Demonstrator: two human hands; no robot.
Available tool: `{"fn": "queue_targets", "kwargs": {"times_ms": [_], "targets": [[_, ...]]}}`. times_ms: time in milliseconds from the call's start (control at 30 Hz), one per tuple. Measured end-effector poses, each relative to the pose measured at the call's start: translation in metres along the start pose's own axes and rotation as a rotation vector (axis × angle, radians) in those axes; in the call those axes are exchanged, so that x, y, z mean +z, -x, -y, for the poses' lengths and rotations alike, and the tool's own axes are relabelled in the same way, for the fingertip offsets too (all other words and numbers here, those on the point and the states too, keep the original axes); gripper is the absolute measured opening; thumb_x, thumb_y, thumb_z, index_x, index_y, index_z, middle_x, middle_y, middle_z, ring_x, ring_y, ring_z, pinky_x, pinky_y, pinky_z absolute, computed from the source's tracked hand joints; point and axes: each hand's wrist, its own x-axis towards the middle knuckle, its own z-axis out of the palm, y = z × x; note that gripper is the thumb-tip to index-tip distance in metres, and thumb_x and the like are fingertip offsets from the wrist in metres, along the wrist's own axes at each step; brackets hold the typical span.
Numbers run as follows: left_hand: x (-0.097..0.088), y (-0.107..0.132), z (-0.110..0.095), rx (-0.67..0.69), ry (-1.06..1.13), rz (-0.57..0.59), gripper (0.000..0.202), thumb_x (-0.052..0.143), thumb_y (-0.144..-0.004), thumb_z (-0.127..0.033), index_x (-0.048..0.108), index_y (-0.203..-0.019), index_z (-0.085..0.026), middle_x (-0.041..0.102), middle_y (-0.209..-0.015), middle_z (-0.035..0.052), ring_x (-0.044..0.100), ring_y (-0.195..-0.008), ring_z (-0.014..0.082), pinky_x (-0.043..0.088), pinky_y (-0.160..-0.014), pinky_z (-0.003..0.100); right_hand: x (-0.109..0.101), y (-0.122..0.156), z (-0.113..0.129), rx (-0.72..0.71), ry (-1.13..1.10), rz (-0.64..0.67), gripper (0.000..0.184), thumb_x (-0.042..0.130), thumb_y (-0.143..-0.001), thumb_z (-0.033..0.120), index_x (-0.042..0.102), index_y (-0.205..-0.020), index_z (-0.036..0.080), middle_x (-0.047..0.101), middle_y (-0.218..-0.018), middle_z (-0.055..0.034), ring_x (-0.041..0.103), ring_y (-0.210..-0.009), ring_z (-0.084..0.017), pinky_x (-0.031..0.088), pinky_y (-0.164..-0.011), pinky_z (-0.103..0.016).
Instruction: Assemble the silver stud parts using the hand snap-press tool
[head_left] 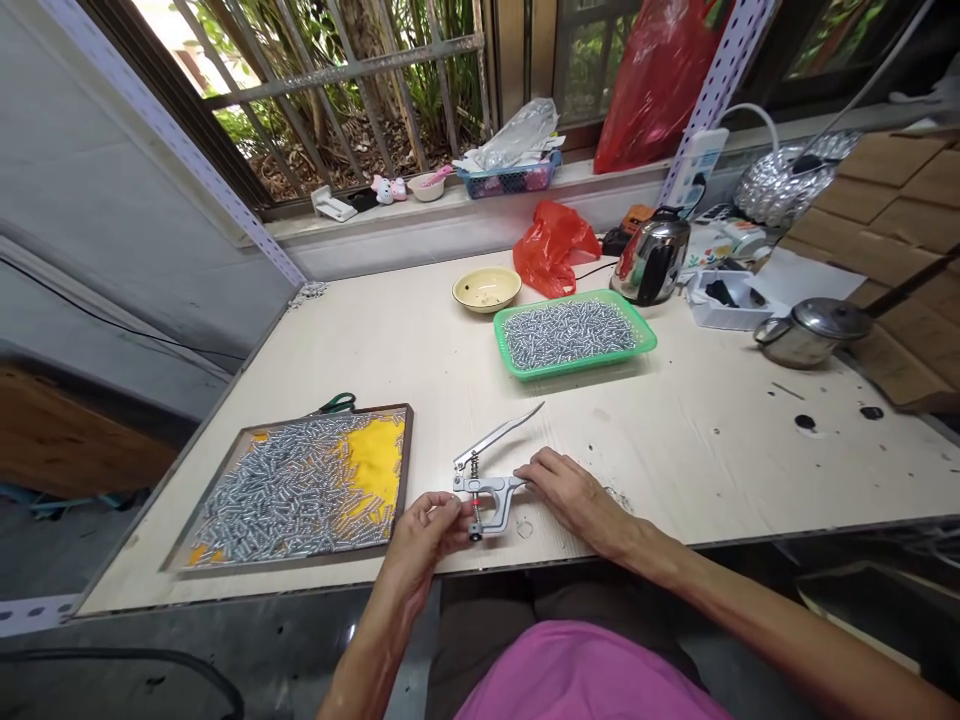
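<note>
On the table's near edge lie silver hand-press pliers (pixel 496 490) with a spring and a raised upper lever. My right hand (pixel 574 495) is closed over the rear of their lower handle; the raised lever stands apart from it. At the jaw end, my left hand (pixel 431 530) has thumb and fingers pinched together. Whatever it holds there is too small to make out. Left of it sits a shallow tray (pixel 409 450) with a yellow lining, heaped with small silver metal pieces (pixel 285 490). Farther back, a green basket (pixel 517 370) holds more such pieces (pixel 566 333).
Behind the basket are a cream enamel bowl (pixel 486 288), a red plastic bag (pixel 551 245) and a steel kettle (pixel 652 255). A lidded metal pot (pixel 810 332) and a white box (pixel 727 300) stand at the right. Green-handled scissors (pixel 337 403) lie behind the tray.
</note>
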Motion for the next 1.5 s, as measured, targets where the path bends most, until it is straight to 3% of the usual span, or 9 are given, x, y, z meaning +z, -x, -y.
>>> {"fn": "queue_targets", "kwargs": {"times_ms": [267, 533, 667, 800, 967, 1067, 1167, 1300, 1500], "targets": [[0.006, 0.002, 0.0, -0.109, 0.142, 0.109, 0.037, 0.084, -0.057, -0.028, 0.055, -0.075, -0.015, 0.071, -0.077, 0.0048, 0.066, -0.07, 0.015, 0.054, -0.07, 0.03, 0.001, -0.002, 0.001, 0.021, -0.134, -0.032, 0.022, 0.038, -0.095, 0.013, 0.057, -0.105, 0.016, 0.054, -0.09, -0.0055, 0.055, -0.083, -0.016, 0.048, -0.074, -0.03], [0.002, -0.001, 0.009, 0.291, -0.309, -0.037, 0.028, 0.079, -0.062, -0.033, 0.06, -0.07, -0.015, 0.064, -0.063, -0.0007, 0.058, -0.062, 0.0091, 0.042, -0.059, 0.018, 0.009, 0.0, -0.006, -0.012, -0.191, -0.04, 0.021, 0.039, -0.095, 0.014, 0.056, -0.106, 0.018, 0.056, -0.091, -0.0064, 0.056, -0.086, -0.018, 0.048, -0.075, -0.033], [0.001, 0.003, 0.011, 0.162, -0.247, 0.005, 0.03, 0.078, -0.063, -0.036, 0.058, -0.072, -0.016, 0.066, -0.063, 0.0001, 0.058, -0.059, 0.0102, 0.043, -0.058, 0.02, 0.017, 0.002, -0.005, -0.004, -0.152, -0.07, 0.022, 0.039, -0.095, 0.014, 0.056, -0.108, 0.018, 0.056, -0.093, -0.0068, 0.055, -0.087, -0.018, 0.048, -0.078, -0.035], [-0.002, 0.002, 0.01, 0.234, -0.179, -0.039, 0.031, 0.081, -0.061, -0.034, 0.058, -0.072, -0.015, 0.066, -0.068, 0.0005, 0.06, -0.065, 0.01, 0.045, -0.064, 0.019, 0.02, 0.003, -0.004, 0.063, -0.33, -0.104, 0.022, 0.038, -0.095, 0.016, 0.055, -0.11, 0.021, 0.053, -0.096, -0.0063, 0.055, -0.087, -0.016, 0.049, -0.078, -0.031], [-0.002, 0.002, 0.018, -0.002, 0.035, 0.179, 0.037, 0.081, -0.061, -0.037, 0.054, -0.074, -0.017, 0.067, -0.067, 0.0006, 0.06, -0.059, 0.0107, 0.049, -0.066, 0.025, 0.016, 0.006, -0.01, 0.09, -0.508, -0.071, 0.018, 0.04, -0.096, 0.018, 0.056, -0.105, 0.022, 0.055, -0.094, -0.0042, 0.053, -0.092, -0.016, 0.046, -0.082, -0.03], [-0.003, 0.005, 0.018, 0.11, -0.097, -0.011, 0.037, 0.08, -0.061, -0.038, 0.056, -0.077, -0.015, 0.067, -0.066, 0.0013, 0.061, -0.063, 0.011, 0.048, -0.067, 0.022, 0.015, 0.009, -0.014, 0.142, -0.486, -0.097, 0.019, 0.039, -0.096, 0.019, 0.056, -0.106, 0.022, 0.055, -0.096, -0.0048, 0.054, -0.092, -0.016, 0.046, -0.082, -0.031], [-0.007, 0.009, 0.004, 0.295, -0.209, -0.257, 0.038, 0.079, -0.062, -0.04, 0.058, -0.082, -0.016, 0.069, -0.073, 0.0019, 0.064, -0.073, 0.0125, 0.048, -0.072, 0.021, 0.021, 0.011, -0.017, 0.167, -0.345, -0.103, 0.021, 0.038, -0.096, 0.019, 0.056, -0.109, 0.021, 0.054, -0.097, -0.006, 0.054, -0.089, -0.017, 0.047, -0.081, -0.032], [0.001, 0.001, -0.029, 0.375, -0.284, -0.273, 0.041, 0.077, -0.063, -0.044, 0.058, -0.085, -0.016, 0.069, -0.074, 0.0033, 0.066, -0.076, 0.0166, 0.05, -0.072, 0.026, 0.037, 0.01, -0.017, 0.13, -0.154, -0.086, 0.016, 0.046, -0.093, 0.016, 0.058, -0.102, 0.02, 0.057, -0.092, -0.0045, 0.053, -0.089, -0.018, 0.045, -0.078, -0.032], [0.082, -0.058, -0.105, 0.76, -0.471, -0.143, 0.029, 0.067, -0.073, -0.043, 0.061, -0.082, -0.016, 0.069, -0.078, 0.0053, 0.065, -0.077, 0.0187, 0.049, -0.071, 0.029, 0.057, 0.003, -0.019, 0.127, -0.046, -0.127, 0.013, 0.054, -0.089, 0.014, 0.058, -0.099, 0.021, 0.058, -0.093, -0.0015, 0.051, -0.088, -0.018, 0.041, -0.076, -0.032]]}}
